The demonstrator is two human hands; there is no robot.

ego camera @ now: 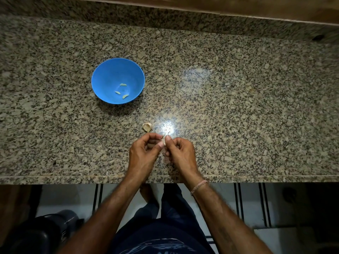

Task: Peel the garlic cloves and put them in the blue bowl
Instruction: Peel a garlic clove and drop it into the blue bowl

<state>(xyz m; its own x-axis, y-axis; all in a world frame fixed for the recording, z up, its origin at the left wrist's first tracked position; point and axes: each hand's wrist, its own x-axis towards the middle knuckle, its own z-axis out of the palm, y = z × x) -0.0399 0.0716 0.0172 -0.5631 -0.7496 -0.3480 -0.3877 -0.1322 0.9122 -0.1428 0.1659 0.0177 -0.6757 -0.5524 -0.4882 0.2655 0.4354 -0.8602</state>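
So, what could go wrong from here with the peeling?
1. The clove is small and mostly hidden between the left hand and right hand; it may slip out and, this near the counter edge, fall to the floor.
2. The blue bowl stands apart, farther back on the left, so the peeled clove could drop on the way.
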